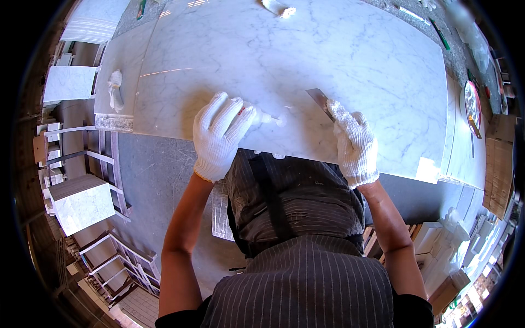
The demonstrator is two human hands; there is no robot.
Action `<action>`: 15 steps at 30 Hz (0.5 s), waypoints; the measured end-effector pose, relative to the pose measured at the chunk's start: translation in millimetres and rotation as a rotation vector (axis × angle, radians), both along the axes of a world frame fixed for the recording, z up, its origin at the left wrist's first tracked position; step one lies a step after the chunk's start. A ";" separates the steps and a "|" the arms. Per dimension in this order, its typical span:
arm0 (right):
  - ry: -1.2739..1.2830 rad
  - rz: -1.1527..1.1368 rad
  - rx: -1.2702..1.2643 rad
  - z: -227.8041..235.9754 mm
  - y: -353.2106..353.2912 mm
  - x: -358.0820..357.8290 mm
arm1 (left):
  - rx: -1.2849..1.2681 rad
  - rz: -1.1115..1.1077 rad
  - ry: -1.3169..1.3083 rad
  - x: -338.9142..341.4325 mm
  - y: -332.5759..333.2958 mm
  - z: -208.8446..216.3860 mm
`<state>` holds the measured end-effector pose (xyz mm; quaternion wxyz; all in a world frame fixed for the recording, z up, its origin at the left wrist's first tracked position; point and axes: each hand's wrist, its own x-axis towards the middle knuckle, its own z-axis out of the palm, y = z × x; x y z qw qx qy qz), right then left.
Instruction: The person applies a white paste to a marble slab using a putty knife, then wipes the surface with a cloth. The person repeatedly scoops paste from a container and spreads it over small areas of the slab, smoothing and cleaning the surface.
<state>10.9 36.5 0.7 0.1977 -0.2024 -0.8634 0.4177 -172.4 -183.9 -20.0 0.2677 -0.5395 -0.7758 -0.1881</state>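
A large white marble slab [306, 54] with grey veins lies in front of me. My left hand [219, 134], in a white knitted glove, is closed around a small translucent squeeze bottle [264, 117]. The bottle lies tilted low over the slab, its nozzle pointing right at a small whitish spot on the stone. My gloved right hand [356, 143] grips a scraper [318, 101], whose flat metal blade points up and left, close to the surface. Most of the bottle's body and the scraper's handle are hidden by the gloves.
A crumpled white cloth [115, 90] lies at the slab's left end, another white bundle [279, 8] at its far edge. A round red-rimmed object [472, 106] stands at right. Green-handled tools lie beyond. Metal racks [120, 262] and stacked tiles [85, 205] stand at left.
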 end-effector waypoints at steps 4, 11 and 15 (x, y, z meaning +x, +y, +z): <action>0.016 0.003 0.009 -0.7 0.1 0.3 | -0.013 -0.001 0.005 -0.3 -0.2 1.2; 0.004 -0.010 0.023 -1.4 1.3 1.3 | -0.023 0.014 -0.003 2.4 2.6 3.2; -0.006 0.003 0.173 -2.6 5.2 -0.3 | -0.001 0.020 -0.023 1.8 3.7 3.1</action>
